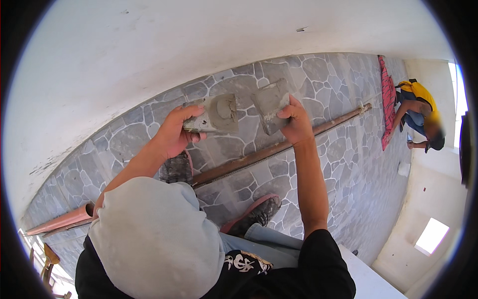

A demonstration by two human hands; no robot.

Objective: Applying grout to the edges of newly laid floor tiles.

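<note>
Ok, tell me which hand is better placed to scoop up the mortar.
Right, probably. The right hand grips a bare trowel next to the mortar; the left hand is busy holding the board that carries it.

left hand [174,134] fingers: curled under the square grey mortar-smeared board [213,114]; fingertips beneath it hidden, contact with underside not discernible.
right hand [297,122] palm: concealed behind the grey flat-bladed plastering trowel [270,103]; handle not visible, grip cannot be told.
left dusty work shoe [177,168]: largely covered by the left forearm.
right dusty work shoe with pink sole [256,213]: heel hidden by the trouser leg.
long rusty-brown metal pipe [259,155]: near end cut off at the picture's lower left rim; a mid-section obscured by the grey cloth-covered shoulder [154,239].
crouching person in yellow top [420,117]: face blurred; hands too small to tell.
</note>
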